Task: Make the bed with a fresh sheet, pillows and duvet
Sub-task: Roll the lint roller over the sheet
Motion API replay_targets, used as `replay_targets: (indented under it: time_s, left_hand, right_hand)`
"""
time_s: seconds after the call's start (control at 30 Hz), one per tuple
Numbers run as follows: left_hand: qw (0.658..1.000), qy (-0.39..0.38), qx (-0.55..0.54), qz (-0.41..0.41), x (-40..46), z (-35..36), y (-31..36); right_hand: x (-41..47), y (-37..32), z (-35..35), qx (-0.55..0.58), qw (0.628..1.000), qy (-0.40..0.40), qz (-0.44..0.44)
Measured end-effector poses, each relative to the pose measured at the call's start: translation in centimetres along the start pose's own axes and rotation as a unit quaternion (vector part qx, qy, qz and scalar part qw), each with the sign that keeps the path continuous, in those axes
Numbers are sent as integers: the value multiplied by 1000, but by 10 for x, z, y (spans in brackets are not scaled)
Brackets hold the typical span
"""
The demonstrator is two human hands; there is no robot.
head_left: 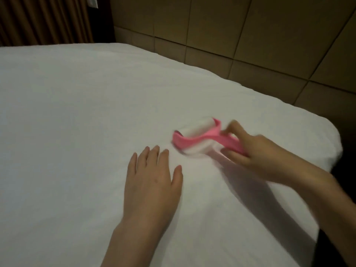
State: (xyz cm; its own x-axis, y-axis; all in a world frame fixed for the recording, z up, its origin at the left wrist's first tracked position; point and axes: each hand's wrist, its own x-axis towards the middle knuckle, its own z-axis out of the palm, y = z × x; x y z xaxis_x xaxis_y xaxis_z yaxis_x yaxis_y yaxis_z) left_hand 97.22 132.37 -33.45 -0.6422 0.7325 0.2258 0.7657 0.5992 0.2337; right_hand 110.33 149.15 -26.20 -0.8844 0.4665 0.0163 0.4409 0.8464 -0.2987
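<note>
A white fitted cotton sheet [77, 112] covers the bed. The left hand [152, 176] lies flat, fingers straight, steadying it. The right hand [256, 151] grips a pink-framed white lint roller [194, 137], blurred, on the sheet. Likely cleaning step; next, roll on evenly.

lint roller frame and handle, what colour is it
Pink, with a white roll; the lint roller is in the right hand, seen in the head view.
</note>
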Motion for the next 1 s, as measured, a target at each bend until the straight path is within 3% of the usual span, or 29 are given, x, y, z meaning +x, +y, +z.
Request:
replay_targets:
  time_s: [0.07, 0.23, 0.43, 0.53, 0.73, 1.0]
  left_hand:
    - [999, 33, -15, 8, 1, 3, -3]
    - [999, 32, -28, 5, 5, 10, -5]
    - [999, 5, -37, 0, 7, 3, -8]
    - [998, -49, -30, -16, 5, -10, 0]
    - [998, -57, -16, -4, 3, -14, -1]
    - [996, -81, 3, 28, -2, -21, 25]
  right_hand:
    - [67, -19, 9, -14, 999, 25, -33]
    - [206, -72, 36, -44, 995, 69, -51]
    - [252, -99, 41, -41, 997, 68, -8]
    - [219, -85, 30, -26, 998, 49, -26]
    - [81, -32, 13, -9, 998, 52, -39]
    - [-141, 22, -29, 29, 998, -12, 51]
